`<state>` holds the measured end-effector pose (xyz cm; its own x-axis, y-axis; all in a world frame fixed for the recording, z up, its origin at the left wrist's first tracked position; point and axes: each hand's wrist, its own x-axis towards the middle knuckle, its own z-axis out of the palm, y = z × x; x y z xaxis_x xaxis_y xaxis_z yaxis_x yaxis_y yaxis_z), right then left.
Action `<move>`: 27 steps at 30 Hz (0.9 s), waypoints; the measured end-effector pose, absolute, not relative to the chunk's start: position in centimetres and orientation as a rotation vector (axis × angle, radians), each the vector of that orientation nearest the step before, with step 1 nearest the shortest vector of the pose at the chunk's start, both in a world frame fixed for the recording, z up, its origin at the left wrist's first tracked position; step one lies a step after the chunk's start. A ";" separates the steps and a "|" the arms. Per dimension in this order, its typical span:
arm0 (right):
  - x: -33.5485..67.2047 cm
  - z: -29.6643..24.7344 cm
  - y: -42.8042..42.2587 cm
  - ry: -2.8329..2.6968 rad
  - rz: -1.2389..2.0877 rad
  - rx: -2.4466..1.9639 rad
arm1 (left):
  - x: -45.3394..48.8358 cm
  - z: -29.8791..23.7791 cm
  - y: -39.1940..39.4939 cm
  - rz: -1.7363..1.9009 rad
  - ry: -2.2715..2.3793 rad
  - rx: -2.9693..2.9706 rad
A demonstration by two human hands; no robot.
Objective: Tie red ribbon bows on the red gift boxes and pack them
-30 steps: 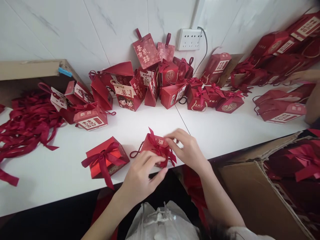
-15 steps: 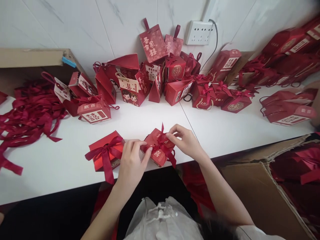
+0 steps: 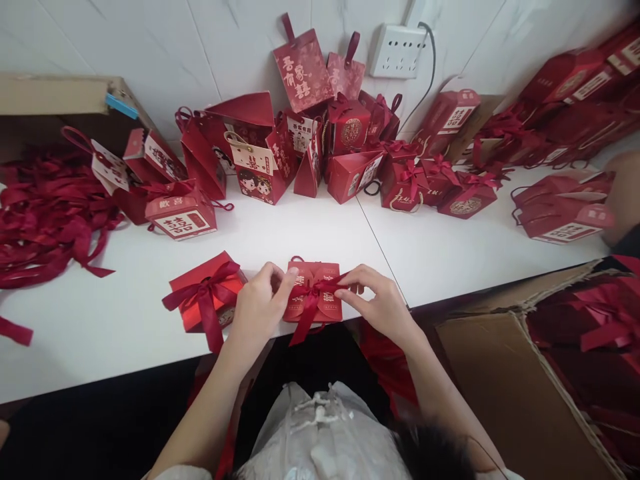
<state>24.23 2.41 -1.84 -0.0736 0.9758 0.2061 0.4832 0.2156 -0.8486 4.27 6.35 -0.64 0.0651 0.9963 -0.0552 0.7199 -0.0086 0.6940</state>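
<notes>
A small red gift box [image 3: 330, 311] with gold lettering lies near the table's front edge, squared to me. Round its top goes a dark red ribbon [image 3: 309, 314], knotted at the middle, one tail hanging over the near side. My left hand [image 3: 260, 308] is closed at the box's left side, thumb and finger pinching the ribbon there. On the right, my right hand [image 3: 380, 303] pinches the ribbon's other side between thumb and fingers. Just left of my left hand sits another red box [image 3: 186, 312], its ribbon tied in a bow.
Several red gift boxes [image 3: 257, 177] line the wall below a white power strip [image 3: 399, 52]. A heap of red ribbons [image 3: 55, 213] lies at left by a cardboard box [image 3: 50, 97]. An open carton [image 3: 490, 373] stands at lower right. Another person's arm [image 3: 625, 190] shows at the right edge.
The box between my hands has turned from slanted to square. My right hand has moved slightly down, and one ribbon tail now hangs toward me. The whole view has shifted a little.
</notes>
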 end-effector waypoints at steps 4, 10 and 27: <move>23.5 -1.6 2.6 -1.561 0.895 -1.448 | 4.1 0.0 5.5 0.484 1.733 1.844; 23.4 -2.4 3.0 -1.278 1.207 -1.449 | 3.3 0.6 4.9 0.435 1.695 1.876; 23.2 -4.3 3.4 -0.848 1.472 -1.238 | 3.5 -2.5 5.3 0.692 1.427 1.593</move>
